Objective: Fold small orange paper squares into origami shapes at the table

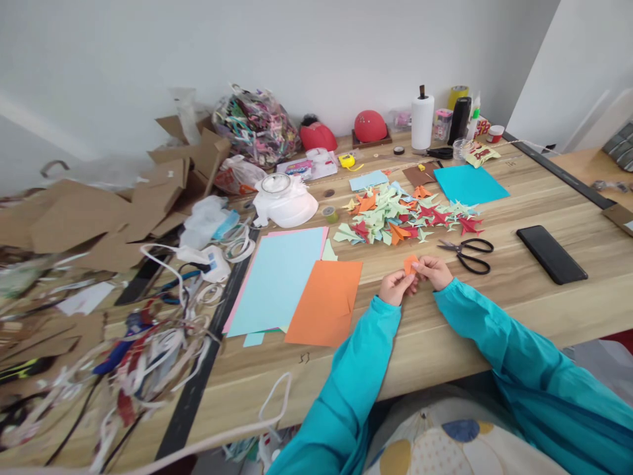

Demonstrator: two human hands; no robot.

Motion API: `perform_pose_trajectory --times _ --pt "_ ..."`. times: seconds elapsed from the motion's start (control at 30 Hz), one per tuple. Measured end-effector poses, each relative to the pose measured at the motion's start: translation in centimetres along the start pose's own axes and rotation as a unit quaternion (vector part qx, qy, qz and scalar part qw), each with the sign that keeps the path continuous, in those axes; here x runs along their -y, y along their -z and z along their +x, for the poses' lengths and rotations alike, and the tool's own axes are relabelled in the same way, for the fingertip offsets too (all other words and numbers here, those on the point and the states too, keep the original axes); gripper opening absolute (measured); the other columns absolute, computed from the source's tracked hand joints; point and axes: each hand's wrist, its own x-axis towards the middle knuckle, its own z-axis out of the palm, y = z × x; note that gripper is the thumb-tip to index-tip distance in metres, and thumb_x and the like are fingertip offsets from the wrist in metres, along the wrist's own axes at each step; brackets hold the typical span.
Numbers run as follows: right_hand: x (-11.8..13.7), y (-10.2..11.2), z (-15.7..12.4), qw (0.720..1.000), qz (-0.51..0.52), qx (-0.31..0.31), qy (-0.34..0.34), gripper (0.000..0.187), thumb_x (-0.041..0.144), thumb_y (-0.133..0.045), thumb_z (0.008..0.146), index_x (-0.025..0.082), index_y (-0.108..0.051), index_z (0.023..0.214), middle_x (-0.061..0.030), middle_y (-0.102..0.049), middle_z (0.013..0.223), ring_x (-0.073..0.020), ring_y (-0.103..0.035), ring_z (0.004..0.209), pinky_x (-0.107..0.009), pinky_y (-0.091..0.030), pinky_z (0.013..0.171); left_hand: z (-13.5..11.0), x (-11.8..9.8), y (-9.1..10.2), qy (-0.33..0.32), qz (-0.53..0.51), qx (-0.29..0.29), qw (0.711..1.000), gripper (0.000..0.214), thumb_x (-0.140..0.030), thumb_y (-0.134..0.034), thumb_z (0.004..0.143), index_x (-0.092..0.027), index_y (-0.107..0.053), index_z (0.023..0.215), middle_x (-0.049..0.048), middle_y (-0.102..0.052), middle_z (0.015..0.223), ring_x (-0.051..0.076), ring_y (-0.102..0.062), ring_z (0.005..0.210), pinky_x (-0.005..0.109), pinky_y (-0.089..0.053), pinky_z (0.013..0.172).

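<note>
A small piece of orange paper [409, 264] is pinched between my two hands above the wooden table. My left hand [395, 286] grips its lower left side with thumb and fingers closed. On the right side, my right hand [433, 272] holds it between thumb and finger. Just beyond lies a heap of folded paper shapes [390, 210] in green, orange, red and blue. Black-handled scissors [467, 254] rest to the right of my right hand. Left of my left hand is an orange sheet [324, 303], partly over a light blue sheet [279, 280].
A black phone [552, 254] lies at the right. Turquoise paper [471, 184], a white bottle [422, 122] and a yellow tape measure [347, 161] sit farther back. Tangled cables [165, 356], a power strip [212, 265] and torn cardboard [93, 211] crowd the left.
</note>
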Motion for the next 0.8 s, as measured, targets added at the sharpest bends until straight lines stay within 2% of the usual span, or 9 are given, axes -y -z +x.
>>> perform_pose_trajectory --times 0.17,0.37,0.57,0.7,0.8 --pt "0.1 -0.2 -0.2 1.000 0.009 0.011 -0.007 0.044 0.051 -0.065 0.062 0.017 -0.043 0.045 0.0048 -0.043 0.039 -0.0064 -0.037 0.038 -0.022 -0.029 0.040 -0.2 -0.3 -0.2 -0.022 0.014 -0.012 1.000 0.043 -0.053 -0.066 0.057 -0.011 -0.058 0.063 0.0013 -0.056 0.052 0.010 -0.051 0.042 0.023 -0.042 0.039" --pt "0.1 -0.5 -0.4 0.998 0.037 0.030 -0.038 0.038 0.050 -0.066 0.061 0.015 -0.054 0.057 0.0033 -0.051 0.043 -0.0075 -0.044 0.039 -0.021 -0.032 0.040 -0.9 -1.0 -0.4 -0.060 0.064 0.016 0.996 0.035 -0.046 -0.061 0.067 -0.012 -0.059 0.062 0.0002 -0.055 0.053 0.008 -0.049 0.043 0.022 -0.042 0.044" --pt "-0.1 -0.3 -0.2 0.998 0.041 0.016 -0.048 0.037 0.049 -0.068 0.059 0.014 -0.057 0.055 0.0033 -0.051 0.043 -0.0066 -0.042 0.039 -0.021 -0.033 0.039 -0.9 -1.1 -0.5 -0.117 0.066 -0.061 0.989 0.039 -0.046 -0.059 0.069 -0.014 -0.050 0.048 -0.0007 -0.053 0.051 0.008 -0.048 0.043 0.022 -0.040 0.043" --pt "-0.3 -0.2 -0.2 0.998 0.030 0.032 -0.043 0.035 0.048 -0.070 0.058 0.015 -0.059 0.055 0.0030 -0.052 0.044 -0.0068 -0.043 0.039 -0.021 -0.034 0.039 -0.8 -1.5 -0.3 -0.093 0.020 -0.125 0.988 0.030 -0.044 -0.064 0.065 -0.015 -0.056 0.062 -0.0023 -0.055 0.052 0.009 -0.050 0.046 0.022 -0.043 0.045" --pt "-0.3 -0.4 -0.3 0.998 0.017 0.045 -0.039 0.035 0.046 -0.071 0.056 0.015 -0.057 0.053 0.0032 -0.051 0.042 -0.0065 -0.042 0.038 -0.020 -0.033 0.039 -0.6 -1.7 -0.1 -0.109 0.028 -0.137 0.984 0.028 -0.042 -0.066 0.063 -0.015 -0.059 0.066 -0.0014 -0.056 0.054 0.009 -0.051 0.049 0.021 -0.043 0.048"
